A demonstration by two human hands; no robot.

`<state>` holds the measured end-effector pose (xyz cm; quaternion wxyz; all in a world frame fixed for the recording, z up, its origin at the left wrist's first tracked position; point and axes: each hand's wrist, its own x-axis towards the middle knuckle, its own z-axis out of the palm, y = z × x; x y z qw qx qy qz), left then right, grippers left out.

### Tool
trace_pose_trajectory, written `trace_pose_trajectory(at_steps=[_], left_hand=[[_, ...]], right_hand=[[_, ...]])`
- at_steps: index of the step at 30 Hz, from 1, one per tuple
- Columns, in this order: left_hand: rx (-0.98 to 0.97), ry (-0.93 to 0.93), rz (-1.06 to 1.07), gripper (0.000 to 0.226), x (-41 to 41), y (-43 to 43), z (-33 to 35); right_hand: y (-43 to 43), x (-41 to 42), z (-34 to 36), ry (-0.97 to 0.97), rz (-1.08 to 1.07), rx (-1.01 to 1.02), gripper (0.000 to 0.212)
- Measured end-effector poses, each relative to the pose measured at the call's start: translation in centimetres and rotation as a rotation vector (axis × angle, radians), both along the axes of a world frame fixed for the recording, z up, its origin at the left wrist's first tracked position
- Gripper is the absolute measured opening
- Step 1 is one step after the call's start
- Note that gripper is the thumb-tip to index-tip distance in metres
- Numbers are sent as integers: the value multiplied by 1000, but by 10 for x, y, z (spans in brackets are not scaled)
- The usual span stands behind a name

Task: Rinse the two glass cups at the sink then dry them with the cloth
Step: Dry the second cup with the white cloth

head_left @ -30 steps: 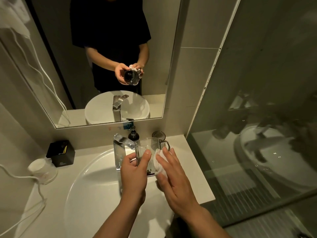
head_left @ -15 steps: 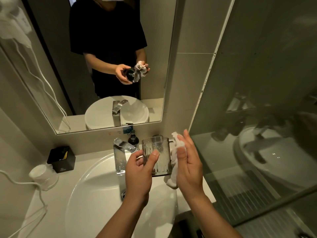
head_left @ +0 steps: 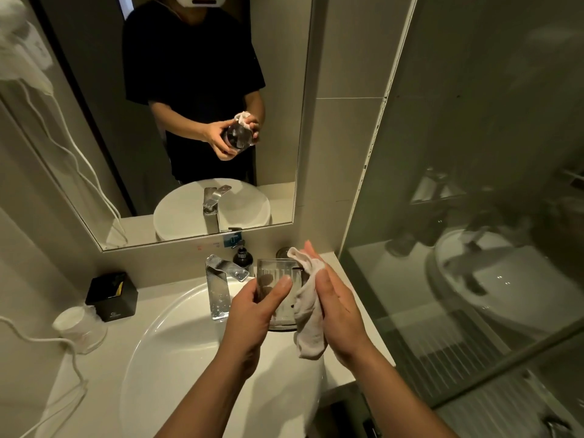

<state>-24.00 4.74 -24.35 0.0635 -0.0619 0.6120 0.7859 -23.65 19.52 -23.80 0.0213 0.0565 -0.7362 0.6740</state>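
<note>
Above the white sink basin [head_left: 177,343], my left hand [head_left: 252,314] grips a ribbed clear glass cup [head_left: 278,279] upright, thumb across its front. My right hand [head_left: 338,308] presses a crumpled white cloth [head_left: 308,311] against the cup's right side; the cloth's top corner drapes over the rim and its tail hangs below the cup. Behind the cloth, a second glass cup [head_left: 282,251] shows only as a dark rim on the counter by the wall. The chrome faucet [head_left: 219,286] stands just left of the held cup.
A black soap pump bottle [head_left: 242,256] stands behind the faucet. On the left counter sit a black box [head_left: 111,297] and a wrapped upturned cup [head_left: 80,327], with a white cord [head_left: 41,341] trailing past. A mirror [head_left: 177,121] hangs above; a glass shower partition [head_left: 474,248] closes the right.
My right hand shifted the cloth from the cup's front to its right side and over the rim. The cup rose slightly and stands more upright in my left hand.
</note>
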Motion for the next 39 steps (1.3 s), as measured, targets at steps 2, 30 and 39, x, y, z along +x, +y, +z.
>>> trace_pose_trajectory(at_steps=[2, 30, 39], left_hand=[[10, 4, 27, 50, 0, 0, -2], [-38, 51, 44, 67, 2, 8, -7], [-51, 35, -59, 84, -7, 1, -6]], right_hand=[[-3, 4, -2, 18, 5, 8, 49], [-4, 6, -23, 187, -282, 366, 51], [13, -5, -24, 133, -164, 254, 48]])
